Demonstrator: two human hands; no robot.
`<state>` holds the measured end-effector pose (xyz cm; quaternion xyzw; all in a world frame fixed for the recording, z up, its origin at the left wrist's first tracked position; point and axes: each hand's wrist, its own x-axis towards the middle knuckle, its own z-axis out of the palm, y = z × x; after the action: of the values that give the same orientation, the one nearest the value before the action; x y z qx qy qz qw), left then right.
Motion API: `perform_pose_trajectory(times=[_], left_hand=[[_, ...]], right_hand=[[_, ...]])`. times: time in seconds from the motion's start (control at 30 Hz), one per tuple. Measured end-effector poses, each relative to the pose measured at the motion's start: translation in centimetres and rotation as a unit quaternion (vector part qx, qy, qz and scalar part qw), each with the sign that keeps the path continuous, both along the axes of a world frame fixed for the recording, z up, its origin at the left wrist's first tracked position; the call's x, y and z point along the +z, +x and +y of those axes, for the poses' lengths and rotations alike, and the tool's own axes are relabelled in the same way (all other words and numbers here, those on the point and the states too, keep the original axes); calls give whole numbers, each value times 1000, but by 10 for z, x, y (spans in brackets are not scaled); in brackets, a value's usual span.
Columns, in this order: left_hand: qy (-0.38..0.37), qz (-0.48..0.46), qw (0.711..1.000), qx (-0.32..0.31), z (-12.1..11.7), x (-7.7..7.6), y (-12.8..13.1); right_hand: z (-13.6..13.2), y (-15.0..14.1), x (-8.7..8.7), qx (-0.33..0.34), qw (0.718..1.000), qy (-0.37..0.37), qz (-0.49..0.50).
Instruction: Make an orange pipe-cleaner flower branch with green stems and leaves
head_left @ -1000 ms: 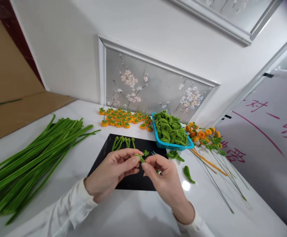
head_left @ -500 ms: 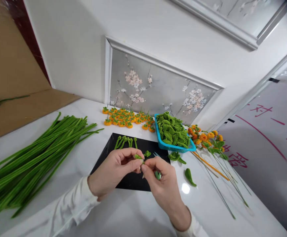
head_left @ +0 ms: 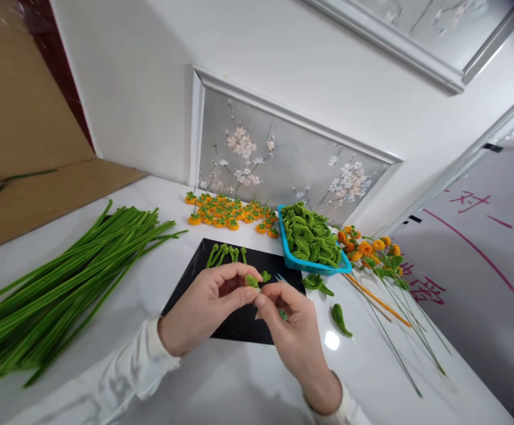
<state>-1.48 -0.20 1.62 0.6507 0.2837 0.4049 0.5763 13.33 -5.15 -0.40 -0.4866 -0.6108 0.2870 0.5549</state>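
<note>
A small green chenille-stem piece [head_left: 252, 281] is pinched between the thumb and fingers of my left hand [head_left: 215, 298]. At its lower right end, my right hand [head_left: 294, 324] pinches too, the fingertips of both hands nearly touching. Under them lies a black mat [head_left: 243, 327]. Several short green chenille stems with knotted heads [head_left: 225, 254] sit along its far edge, and a small looped green piece [head_left: 265, 276] rests just beyond my fingers. Scissors [head_left: 280, 278] show partly behind my right hand; whether they touch it I cannot tell.
A blue basket [head_left: 316, 270] heaped with green chenille leaves stands back right, with loose leaves [head_left: 340, 320] nearby. Long green chenille stems [head_left: 79, 283] lie left. Orange flower heads [head_left: 221, 212] line the back; stemmed orange flowers [head_left: 367, 248] lie right. A framed panel [head_left: 292, 139] stands behind.
The view has shifted slightly, moving the scene rightward. The green piece has turned a little between my fingertips, and both hands keep their pinch close together.
</note>
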Motion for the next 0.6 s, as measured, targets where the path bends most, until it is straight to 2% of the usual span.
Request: perform_pose_trajectory(times=[0.13,0.33,0.6], left_hand=[[-41,-35,999,-5,1,-3,2],[-108,-101,989,-30,1,-7,1],[-110,-96,989,-16,2,-4,1]], right_hand=[[2,2,2,13,993,-65,96],[2,-1,1,47,983,-96,152],[0,-9,-3,100,980,-101,140]])
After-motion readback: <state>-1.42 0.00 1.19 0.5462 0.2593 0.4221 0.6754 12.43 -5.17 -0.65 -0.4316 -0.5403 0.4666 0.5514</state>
